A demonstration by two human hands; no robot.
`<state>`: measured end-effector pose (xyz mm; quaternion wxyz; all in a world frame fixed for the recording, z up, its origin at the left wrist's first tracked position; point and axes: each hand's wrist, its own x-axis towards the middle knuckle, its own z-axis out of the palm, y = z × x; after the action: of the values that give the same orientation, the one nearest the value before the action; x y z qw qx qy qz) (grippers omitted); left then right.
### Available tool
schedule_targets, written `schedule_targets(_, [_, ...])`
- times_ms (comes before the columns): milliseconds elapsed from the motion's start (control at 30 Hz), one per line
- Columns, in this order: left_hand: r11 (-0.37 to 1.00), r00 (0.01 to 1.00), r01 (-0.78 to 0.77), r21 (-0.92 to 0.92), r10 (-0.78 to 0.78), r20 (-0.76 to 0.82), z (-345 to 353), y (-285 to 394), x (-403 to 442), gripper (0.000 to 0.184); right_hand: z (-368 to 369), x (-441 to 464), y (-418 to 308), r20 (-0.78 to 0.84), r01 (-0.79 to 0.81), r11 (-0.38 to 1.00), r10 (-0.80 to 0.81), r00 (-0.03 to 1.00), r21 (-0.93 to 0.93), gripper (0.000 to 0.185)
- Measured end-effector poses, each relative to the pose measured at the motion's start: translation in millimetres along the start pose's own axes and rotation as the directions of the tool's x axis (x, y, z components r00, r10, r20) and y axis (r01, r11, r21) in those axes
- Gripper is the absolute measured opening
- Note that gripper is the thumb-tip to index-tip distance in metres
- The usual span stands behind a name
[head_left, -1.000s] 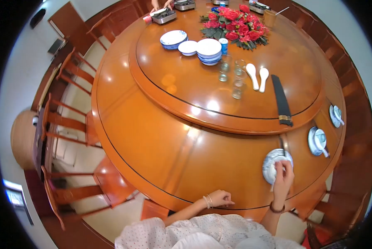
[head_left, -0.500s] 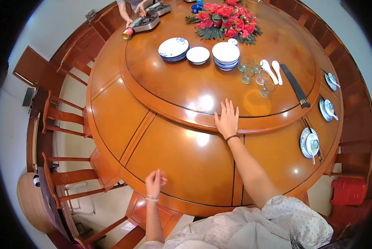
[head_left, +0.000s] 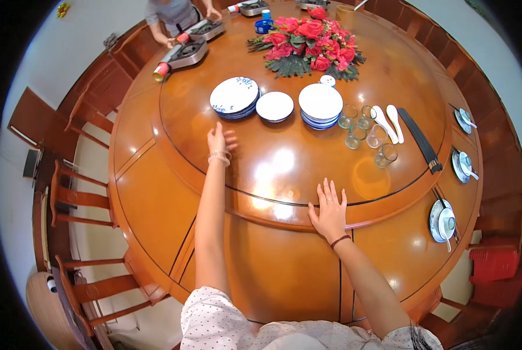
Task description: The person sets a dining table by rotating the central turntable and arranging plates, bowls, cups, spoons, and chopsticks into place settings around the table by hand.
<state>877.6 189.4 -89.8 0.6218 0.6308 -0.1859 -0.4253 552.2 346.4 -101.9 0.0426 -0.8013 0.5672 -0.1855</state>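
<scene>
My left hand [head_left: 219,140] is stretched out over the lazy Susan [head_left: 252,154], just below a stack of blue-patterned plates [head_left: 234,96]. Its fingers are apart and hold nothing; a small gap seems to separate it from the plates. Flat on the near edge of the lazy Susan lies my right hand [head_left: 329,213], fingers spread. Beyond the hands stand small bowls [head_left: 274,107], a taller stack of white bowls [head_left: 321,102] and several clear glasses [head_left: 377,136]. White spoons [head_left: 394,123] and a bundle of black chopsticks [head_left: 420,140] lie to the right.
Red artificial flowers [head_left: 316,44] fill the middle. Another person [head_left: 176,14] handles portable stoves [head_left: 189,53] at the far left. Place settings [head_left: 443,221] line the table's right rim. Wooden chairs [head_left: 83,200] surround the table, and a red plastic stool [head_left: 494,259] stands at right.
My left hand has moved from the table's near edge forward to near the plates. My right hand stays on the lazy Susan's edge. The view has shifted, showing more of the other person.
</scene>
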Motion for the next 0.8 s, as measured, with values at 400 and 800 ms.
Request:
schedule_targets(400, [0.963, 0.989, 0.004, 0.268, 0.035, -0.143, 41, 15, 67, 0.049, -1, 2, 0, -0.010, -0.001, 0.998, 0.002, 1.000, 0.063, 0.049])
schedule_targets(800, [0.963, 0.990, -0.120, 0.240, 0.135, -0.048, 45, 30, 67, 0.023, 1, 0, 3, -0.080, 0.014, 0.996, -0.007, 0.997, 0.087, 0.042])
